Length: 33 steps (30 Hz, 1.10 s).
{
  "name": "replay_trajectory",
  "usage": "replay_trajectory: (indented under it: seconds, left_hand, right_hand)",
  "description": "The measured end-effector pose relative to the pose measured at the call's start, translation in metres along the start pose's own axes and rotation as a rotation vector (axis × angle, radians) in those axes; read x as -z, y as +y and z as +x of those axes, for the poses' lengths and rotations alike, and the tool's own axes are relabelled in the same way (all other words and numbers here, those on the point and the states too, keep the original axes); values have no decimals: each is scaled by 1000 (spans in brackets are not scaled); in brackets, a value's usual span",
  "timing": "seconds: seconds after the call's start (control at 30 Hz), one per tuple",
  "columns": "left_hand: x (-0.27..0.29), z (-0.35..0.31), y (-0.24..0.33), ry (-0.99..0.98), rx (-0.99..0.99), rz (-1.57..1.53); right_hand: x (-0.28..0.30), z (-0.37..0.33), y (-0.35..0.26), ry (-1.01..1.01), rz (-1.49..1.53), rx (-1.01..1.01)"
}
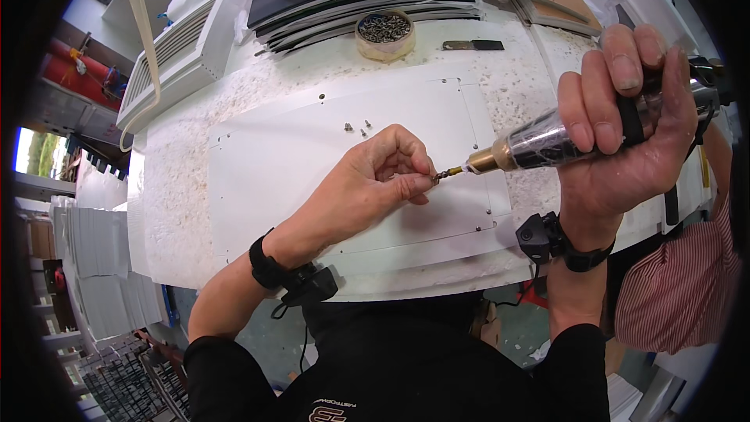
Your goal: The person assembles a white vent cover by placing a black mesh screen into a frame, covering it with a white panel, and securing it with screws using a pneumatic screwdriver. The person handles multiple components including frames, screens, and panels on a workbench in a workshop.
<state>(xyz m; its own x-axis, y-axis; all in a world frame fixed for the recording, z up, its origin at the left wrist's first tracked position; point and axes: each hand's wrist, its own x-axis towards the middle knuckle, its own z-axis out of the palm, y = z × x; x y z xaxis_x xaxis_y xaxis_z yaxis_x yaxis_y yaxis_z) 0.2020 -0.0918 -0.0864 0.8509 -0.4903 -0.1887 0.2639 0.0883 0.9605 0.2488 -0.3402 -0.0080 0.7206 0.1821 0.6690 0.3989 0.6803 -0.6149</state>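
My right hand grips an electric screwdriver with a clear body and a brass nose, its bit pointing left. My left hand pinches a small screw against the bit's tip, just above a white metal panel. The panel lies flat on a white foam-topped bench and has small holes along its edges. Three loose screws lie on the panel beyond my left hand. Black bands sit on both wrists.
A tape roll filled with screws stands at the back, before a stack of flat sheets. A white louvred grille lies at the back left. A person in a red striped sleeve stands at the right.
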Motion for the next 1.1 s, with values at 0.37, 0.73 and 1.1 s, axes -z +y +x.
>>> replay_trajectory:
  seconds: [0.37, 0.73, 1.1]
  left_hand:
    - [-2, 2, -4, -24, 20, -99]
    - [-7, 49, 20, 193, -268, 560]
    - [5, 93, 7, 196, -222, 648]
  right_hand:
    - [-5, 0, 0, 20, 22, 3]
    - [-32, 49, 11, 202, -252, -92]
    - [4, 66, 62, 115, -468, -108]
